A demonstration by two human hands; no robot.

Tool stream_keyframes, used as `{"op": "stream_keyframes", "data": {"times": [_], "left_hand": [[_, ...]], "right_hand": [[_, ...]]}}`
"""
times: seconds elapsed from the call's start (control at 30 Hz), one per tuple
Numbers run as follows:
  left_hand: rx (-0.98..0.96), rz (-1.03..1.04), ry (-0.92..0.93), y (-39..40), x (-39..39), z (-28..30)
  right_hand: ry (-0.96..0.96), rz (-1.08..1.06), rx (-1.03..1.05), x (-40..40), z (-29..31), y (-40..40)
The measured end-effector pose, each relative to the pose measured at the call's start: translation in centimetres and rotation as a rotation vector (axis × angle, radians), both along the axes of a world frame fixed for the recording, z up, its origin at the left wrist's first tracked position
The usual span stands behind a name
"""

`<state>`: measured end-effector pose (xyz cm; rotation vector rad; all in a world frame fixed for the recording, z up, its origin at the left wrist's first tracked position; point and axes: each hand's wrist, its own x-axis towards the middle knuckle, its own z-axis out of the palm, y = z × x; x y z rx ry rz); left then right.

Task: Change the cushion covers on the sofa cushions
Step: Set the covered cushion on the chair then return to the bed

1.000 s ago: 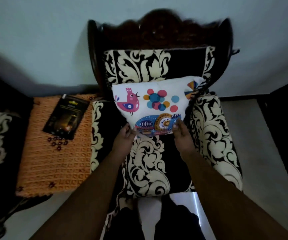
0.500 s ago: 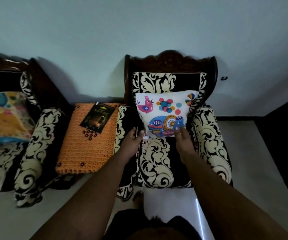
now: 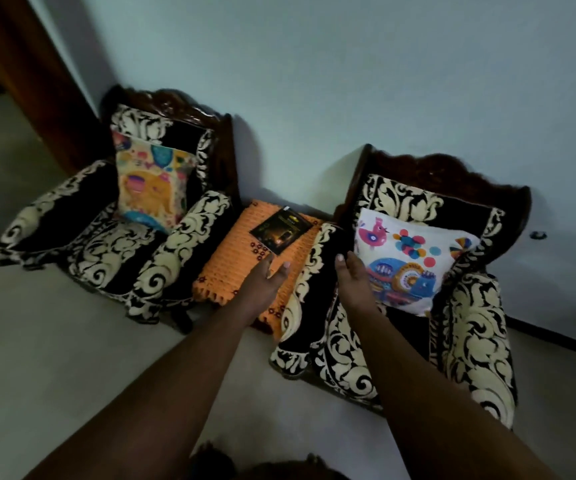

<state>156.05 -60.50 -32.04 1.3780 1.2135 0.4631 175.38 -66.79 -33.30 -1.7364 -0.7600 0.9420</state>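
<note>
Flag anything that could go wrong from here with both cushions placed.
The bird-print cushion leans tilted against the right armchair backrest; it may slump sideways. The left hand is open near the dark booklet on the orange cloth and could knock it off.

Both armchairs (image 3: pixel 466 327) wear matt black-and-cream woven cloth under dark carved wood frames (image 3: pixel 446 164). The two printed cushions (image 3: pixel 414 261) look like smooth cloth. The orange cover (image 3: pixel 231 271) is coarse, ridged knit; the packet (image 3: pixel 281 230) on it shines slightly.
</note>
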Motion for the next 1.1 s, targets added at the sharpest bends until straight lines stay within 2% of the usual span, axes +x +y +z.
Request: {"op": "stream_keyframes", "data": {"times": [0.3,0.53,0.8,1.1], "left_hand": [[0.076,0.124,0.041,6.3,-21.3,0.9],[0.135,0.201,0.123,11.3,-35.0,1.4],[0.143,0.291,0.167,19.2,-42.4,0.7],[0.125,0.314,0.211,30.6,-45.5,0.4]], "right_hand": [[-0.046,0.071,0.037,-19.8,1.4,8.0],[0.076,0.121,0.052,-32.7,2.2,13.7],[0.177,0.133,0.046,-38.9,1.3,21.7],[0.144,0.198,-0.020,-42.8,-1.2,34.1]]}}
